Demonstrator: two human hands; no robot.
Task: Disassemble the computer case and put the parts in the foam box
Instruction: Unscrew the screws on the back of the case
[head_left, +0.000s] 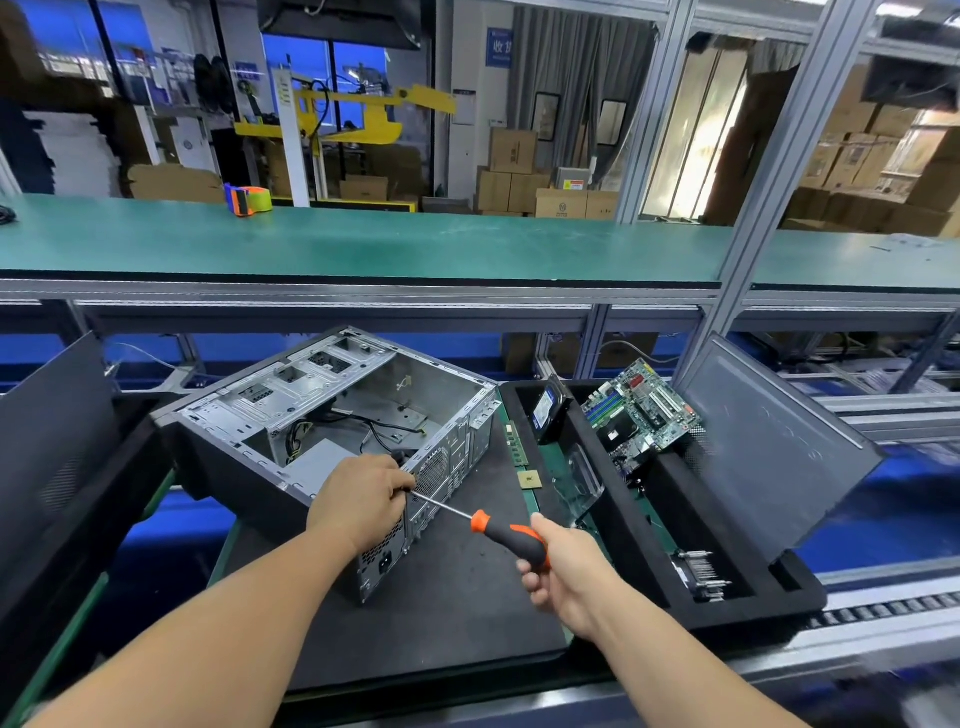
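The open computer case (332, 410) lies on its side on a black mat (441, 597), with loose cables and a power supply inside. My left hand (361, 501) grips the case's rear edge, fingers curled over it. My right hand (563, 571) holds an orange-and-black screwdriver (511, 538) by the handle; its shaft points left to the case's rear panel beside my left hand. To the right stands the black foam box (644, 525), holding a motherboard (641, 408), a hard drive (548, 410), a clear plastic piece (579, 480) and a heatsink (701, 574).
A RAM stick (514, 441) and a CPU chip (530, 479) lie on the mat between case and box. A grey side panel (769, 447) leans at the box's right. Another black panel (52, 441) stands at left. A tape dispenser (247, 200) sits on the green shelf (415, 244) above.
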